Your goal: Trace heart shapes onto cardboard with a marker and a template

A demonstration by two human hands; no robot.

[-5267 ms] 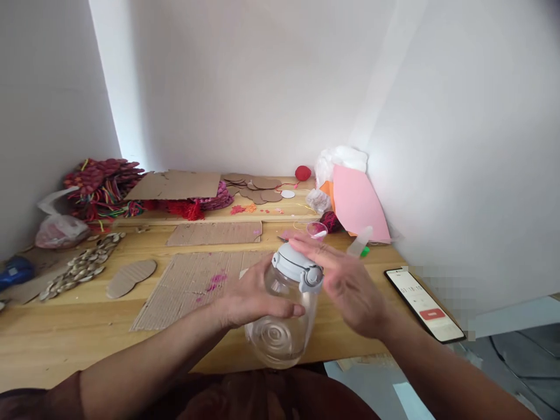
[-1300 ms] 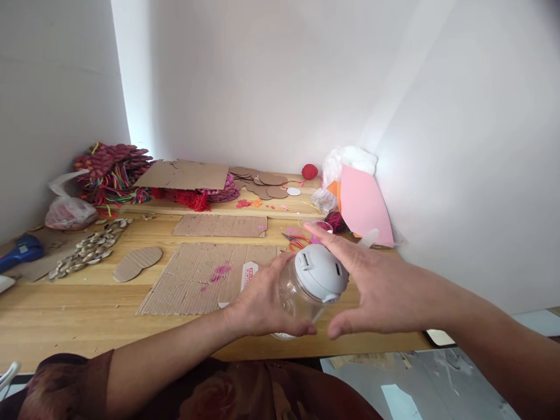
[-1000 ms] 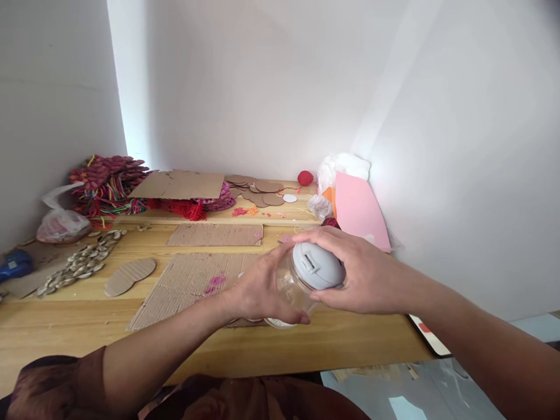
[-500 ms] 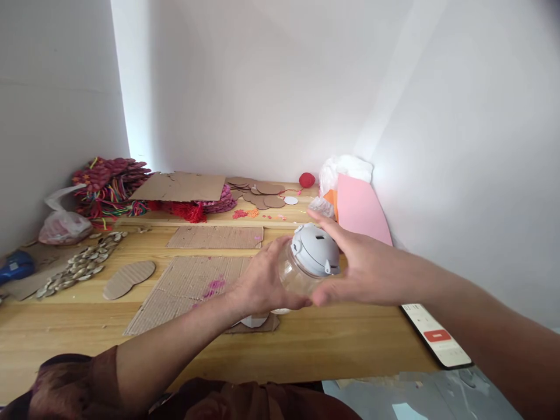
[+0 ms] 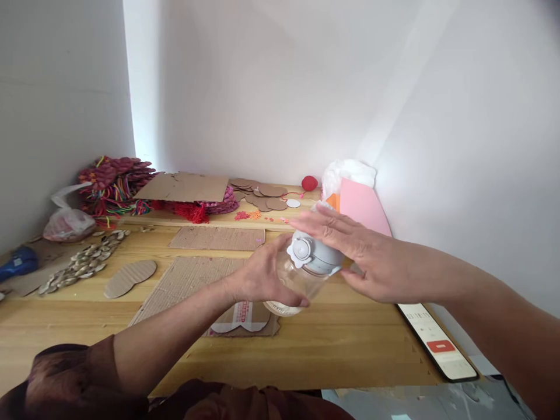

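Note:
In the head view a clear water bottle [image 5: 301, 282] with a pale grey lid [image 5: 322, 256] is tilted above the table, its base toward me. My left hand [image 5: 261, 273] is wrapped around the clear body, thumb across the near side. My right hand [image 5: 365, 256] lies over the lid, fingers along its far side and thumb at the near right. A round button shows on the lid's left. Under the bottle lie a corrugated cardboard sheet [image 5: 184, 280] and a cardboard piece with white tape [image 5: 242, 317].
At right lies a phone [image 5: 441, 347]; behind it stands pink card [image 5: 363, 207]. Shell-like pieces [image 5: 85, 265], a tied plastic bag [image 5: 67, 224] and a blue tool [image 5: 20, 263] are on the left. Along the back are cardboard ovals [image 5: 266, 202] and a red yarn ball [image 5: 309, 184].
The bottle has turned and tilted, so the lid's button now faces me. My right hand has moved from beside the lid to over its top. My left hand keeps its hold.

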